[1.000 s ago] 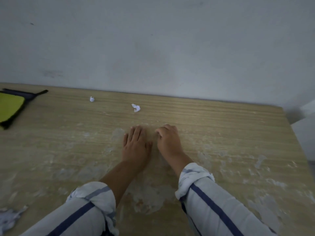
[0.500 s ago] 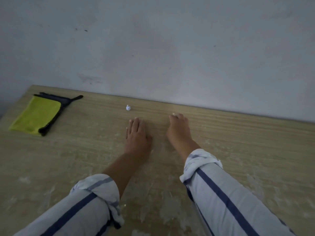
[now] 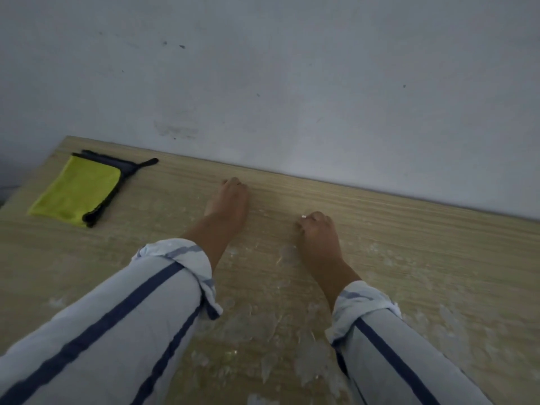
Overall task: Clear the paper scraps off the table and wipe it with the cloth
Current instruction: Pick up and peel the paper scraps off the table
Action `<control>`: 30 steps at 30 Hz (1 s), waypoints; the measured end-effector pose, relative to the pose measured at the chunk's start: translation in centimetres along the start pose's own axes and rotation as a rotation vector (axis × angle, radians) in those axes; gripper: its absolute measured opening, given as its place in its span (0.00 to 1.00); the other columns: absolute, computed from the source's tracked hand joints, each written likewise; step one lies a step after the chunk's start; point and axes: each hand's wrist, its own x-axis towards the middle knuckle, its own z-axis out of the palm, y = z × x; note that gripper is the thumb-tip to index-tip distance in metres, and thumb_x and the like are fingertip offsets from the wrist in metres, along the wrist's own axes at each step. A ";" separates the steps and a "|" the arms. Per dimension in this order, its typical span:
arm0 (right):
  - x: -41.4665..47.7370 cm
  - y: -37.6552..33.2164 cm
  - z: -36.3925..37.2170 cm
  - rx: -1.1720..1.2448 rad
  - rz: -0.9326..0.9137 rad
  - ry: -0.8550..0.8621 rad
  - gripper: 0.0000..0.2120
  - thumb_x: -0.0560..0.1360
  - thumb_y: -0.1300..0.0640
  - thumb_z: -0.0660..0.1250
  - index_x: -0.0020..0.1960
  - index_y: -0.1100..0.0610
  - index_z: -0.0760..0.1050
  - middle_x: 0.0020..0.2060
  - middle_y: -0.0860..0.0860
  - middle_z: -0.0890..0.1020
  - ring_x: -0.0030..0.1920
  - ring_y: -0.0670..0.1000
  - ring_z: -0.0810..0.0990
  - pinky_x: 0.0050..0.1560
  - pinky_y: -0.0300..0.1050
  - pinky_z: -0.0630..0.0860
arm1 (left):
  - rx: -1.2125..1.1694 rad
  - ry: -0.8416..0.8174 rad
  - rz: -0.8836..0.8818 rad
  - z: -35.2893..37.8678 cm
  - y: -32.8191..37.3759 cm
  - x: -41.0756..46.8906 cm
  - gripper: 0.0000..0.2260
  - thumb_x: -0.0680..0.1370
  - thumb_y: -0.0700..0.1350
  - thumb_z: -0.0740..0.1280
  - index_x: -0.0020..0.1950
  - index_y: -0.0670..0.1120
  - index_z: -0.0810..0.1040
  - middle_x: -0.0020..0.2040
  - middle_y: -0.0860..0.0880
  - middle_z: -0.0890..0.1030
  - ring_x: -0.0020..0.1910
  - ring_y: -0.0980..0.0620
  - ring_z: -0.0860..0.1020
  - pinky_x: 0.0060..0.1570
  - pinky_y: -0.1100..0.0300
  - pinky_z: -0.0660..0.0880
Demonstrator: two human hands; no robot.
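Observation:
My right hand (image 3: pixel 317 236) rests on the wooden table (image 3: pixel 438 258) with its fingers curled, and a bit of white paper scrap (image 3: pixel 304 216) shows between the fingertips. My left hand (image 3: pixel 229 201) reaches further, close to the wall, with its fingertips bent down onto the table. No scrap shows under it; anything there is hidden by the fingers. The yellow cloth (image 3: pixel 77 194), edged in black, lies flat and untouched at the table's far left corner, well to the left of my left hand.
A grey wall (image 3: pixel 292 83) runs along the table's far edge. Pale dried smears (image 3: pixel 251 325) cover the tabletop between and in front of my striped sleeves. The table's left edge lies just beyond the cloth.
The view swung left. My left hand moved forward over the small scrap by the wall. My right hand closed on the larger scrap and drew back to the right.

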 end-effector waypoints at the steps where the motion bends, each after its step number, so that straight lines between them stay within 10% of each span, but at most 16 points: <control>1: -0.1 -0.2 0.0 0.012 -0.009 -0.015 0.15 0.75 0.66 0.57 0.58 0.63 0.76 0.55 0.59 0.76 0.57 0.57 0.70 0.58 0.43 0.64 | -0.003 -0.009 0.010 -0.1 -0.1 -0.6 0.12 0.76 0.33 0.58 0.55 0.39 0.77 0.56 0.40 0.73 0.59 0.40 0.69 0.58 0.45 0.70; 30: -20.5 -18.6 5.1 0.361 -0.094 -0.261 0.11 0.75 0.63 0.61 0.52 0.60 0.80 0.53 0.55 0.82 0.54 0.53 0.78 0.49 0.35 0.66 | -0.432 -0.105 -0.283 -7.7 -9.7 -29.0 0.08 0.75 0.40 0.67 0.53 0.46 0.82 0.52 0.47 0.83 0.49 0.51 0.79 0.47 0.63 0.73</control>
